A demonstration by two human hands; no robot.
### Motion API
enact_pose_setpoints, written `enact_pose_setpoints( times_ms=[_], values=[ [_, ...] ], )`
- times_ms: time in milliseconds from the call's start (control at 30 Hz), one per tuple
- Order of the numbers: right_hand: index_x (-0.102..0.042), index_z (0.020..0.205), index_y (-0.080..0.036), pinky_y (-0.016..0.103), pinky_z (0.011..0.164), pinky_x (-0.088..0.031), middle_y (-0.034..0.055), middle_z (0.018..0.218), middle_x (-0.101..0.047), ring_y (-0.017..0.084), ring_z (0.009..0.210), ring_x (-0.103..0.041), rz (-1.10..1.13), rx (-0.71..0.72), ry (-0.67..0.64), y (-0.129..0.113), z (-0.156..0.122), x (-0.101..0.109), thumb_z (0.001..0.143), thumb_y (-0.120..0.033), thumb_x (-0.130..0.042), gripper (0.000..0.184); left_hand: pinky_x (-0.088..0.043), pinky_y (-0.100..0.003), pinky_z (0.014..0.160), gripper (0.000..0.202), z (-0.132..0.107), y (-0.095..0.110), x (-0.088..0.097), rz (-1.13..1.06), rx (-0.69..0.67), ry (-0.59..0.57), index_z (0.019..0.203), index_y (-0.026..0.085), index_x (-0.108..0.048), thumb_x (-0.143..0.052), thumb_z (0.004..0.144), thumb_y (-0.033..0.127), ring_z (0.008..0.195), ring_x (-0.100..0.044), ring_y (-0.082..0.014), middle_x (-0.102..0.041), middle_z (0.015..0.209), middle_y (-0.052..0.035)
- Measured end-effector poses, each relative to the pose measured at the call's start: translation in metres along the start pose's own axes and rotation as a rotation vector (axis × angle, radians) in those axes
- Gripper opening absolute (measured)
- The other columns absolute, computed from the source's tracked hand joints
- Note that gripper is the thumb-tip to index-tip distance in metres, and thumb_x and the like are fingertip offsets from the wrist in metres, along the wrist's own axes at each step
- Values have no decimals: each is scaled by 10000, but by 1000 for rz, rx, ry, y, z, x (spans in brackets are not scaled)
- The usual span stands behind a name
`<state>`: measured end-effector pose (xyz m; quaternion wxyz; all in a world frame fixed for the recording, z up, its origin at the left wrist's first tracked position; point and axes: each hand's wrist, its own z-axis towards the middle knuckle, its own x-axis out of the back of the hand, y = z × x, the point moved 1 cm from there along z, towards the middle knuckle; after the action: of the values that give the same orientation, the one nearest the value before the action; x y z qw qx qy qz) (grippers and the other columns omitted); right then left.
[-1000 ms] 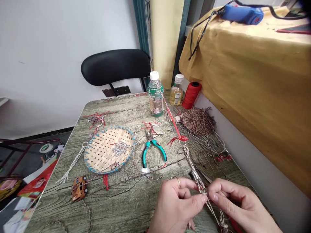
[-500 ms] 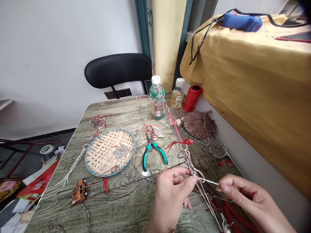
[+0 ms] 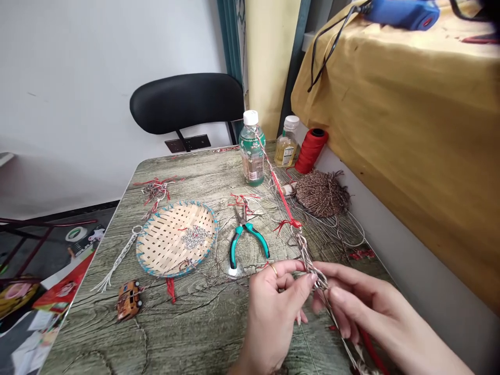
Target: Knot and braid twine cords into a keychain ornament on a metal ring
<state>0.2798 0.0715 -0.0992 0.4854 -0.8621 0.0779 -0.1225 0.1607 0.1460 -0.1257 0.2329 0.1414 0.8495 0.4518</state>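
A braided cord [image 3: 303,250] of pale and brown strands runs taut from the neck of a green-labelled bottle [image 3: 251,148], past a red knot [image 3: 289,224], down to my hands. My left hand [image 3: 275,307] pinches the braid's lower end between thumb and forefinger; a ring shows on one finger. My right hand [image 3: 365,310] is closed on the strands just beside it, fingertips touching the braid. Loose strand ends trail toward the table's near edge.
On the wood-patterned table [image 3: 203,323] lie a woven basket [image 3: 175,239] with small metal rings, teal-handled pliers [image 3: 244,239], a toy car [image 3: 128,300], a finished braid [image 3: 117,263], a cord ball [image 3: 322,194], a red spool [image 3: 310,151] and an oil bottle [image 3: 286,143]. A black chair [image 3: 186,101] stands behind.
My right hand had pulled a strand out to the right, then came back in against my left hand at the braid. The view has shifted slightly.
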Motion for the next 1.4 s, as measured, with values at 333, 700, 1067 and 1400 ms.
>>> enact_pose_setpoints(
  times_ms=[333,700,1067,1400],
  values=[
    [-628,629,-173,221,476,-385,-5,558,-534,126,522,-463,-124,36,-2,0,8,4,660,-455,-638,284,-359,-157,415,150,-5,9,21,168,76,-121,749,126,-625,-663,642,224,389,-419,-42,-394,443,90],
    [-674,742,-176,212,430,-382,4,567,-575,117,474,-467,-173,10,49,7,7,11,640,-418,-674,263,-381,-172,399,112,-12,12,44,227,56,82,617,144,-583,-604,646,250,402,-425,-68,-418,454,61],
    [-694,672,-176,217,442,-430,27,584,-629,142,491,-529,-99,0,117,1,10,3,684,-465,-622,299,-408,-242,597,101,-9,12,56,486,-205,28,596,167,-594,-563,689,190,641,-516,-140,-542,636,-9],
    [-654,635,-169,212,420,-388,2,520,-522,110,454,-428,-53,-41,109,3,15,1,682,-533,-592,371,-410,-331,746,140,-6,25,46,832,-400,23,682,199,-639,-522,758,213,816,-539,-207,-644,784,-45]
  ],
)
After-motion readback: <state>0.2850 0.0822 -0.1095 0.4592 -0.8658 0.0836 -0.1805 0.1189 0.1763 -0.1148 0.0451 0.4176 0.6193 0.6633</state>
